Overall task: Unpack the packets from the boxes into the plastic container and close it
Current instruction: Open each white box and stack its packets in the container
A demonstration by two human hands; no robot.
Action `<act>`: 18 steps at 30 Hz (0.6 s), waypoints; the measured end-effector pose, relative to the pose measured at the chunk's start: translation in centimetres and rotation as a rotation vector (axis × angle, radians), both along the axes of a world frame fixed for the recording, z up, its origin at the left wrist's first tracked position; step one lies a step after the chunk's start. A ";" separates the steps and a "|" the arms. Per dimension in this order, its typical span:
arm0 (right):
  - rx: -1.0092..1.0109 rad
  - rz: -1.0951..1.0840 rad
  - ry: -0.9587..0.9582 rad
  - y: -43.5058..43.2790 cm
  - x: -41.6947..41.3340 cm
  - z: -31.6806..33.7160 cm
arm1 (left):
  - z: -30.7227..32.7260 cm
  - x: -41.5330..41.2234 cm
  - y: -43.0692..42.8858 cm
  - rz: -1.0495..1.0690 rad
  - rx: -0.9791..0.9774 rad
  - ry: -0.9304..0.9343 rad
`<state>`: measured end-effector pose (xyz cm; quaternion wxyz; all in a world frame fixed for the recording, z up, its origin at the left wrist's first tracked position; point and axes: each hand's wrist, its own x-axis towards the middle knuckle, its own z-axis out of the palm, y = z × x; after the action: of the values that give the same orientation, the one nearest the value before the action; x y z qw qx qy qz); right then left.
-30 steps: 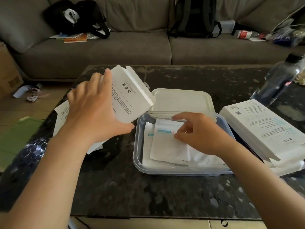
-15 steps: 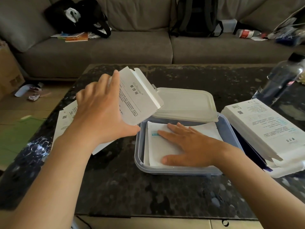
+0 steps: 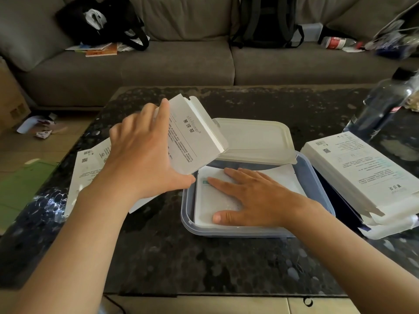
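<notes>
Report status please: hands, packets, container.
Left hand holds white cardboard box. Right hand flat on white flat packets in clear plastic container. White plastic lid off, resting on far rim.

Grey sofa (image 3: 158,64), black backpack (image 3: 263,21), dark bottle (image 3: 383,105) on black table (image 3: 204,264), cardboard carton (image 3: 11,100)

This was a home living room: a long grey sofa (image 3: 158,64) ran along the far side, with a black bag (image 3: 102,19), a dark backpack (image 3: 265,21) and a few books (image 3: 102,50) left on its cushions. In front stood a low desk (image 3: 226,257) with a dark speckled stone top, a water bottle (image 3: 383,103) on it. A cardboard box (image 3: 11,103) and scraps of litter (image 3: 44,133) lay on the tiled floor (image 3: 22,157)
</notes>
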<state>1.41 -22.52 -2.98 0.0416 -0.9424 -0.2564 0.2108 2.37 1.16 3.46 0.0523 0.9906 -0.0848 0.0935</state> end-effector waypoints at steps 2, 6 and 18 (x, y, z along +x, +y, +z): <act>0.005 0.001 -0.005 0.0 0.0 0.0 | -0.1 0.0 0.0 0.000 0.001 0.005; 0.010 0.005 -0.003 -0.1 0.0 -0.2 | 0.0 -0.1 -0.2 -0.004 0.002 0.008; 0.024 0.004 -0.036 -0.2 0.0 -0.2 | -0.1 -0.3 -1.1 -0.051 0.006 0.011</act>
<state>1.38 -22.75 -3.22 0.0479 -0.9449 -0.2616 0.1909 2.03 0.02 3.35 0.0520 0.9888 -0.1099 0.0865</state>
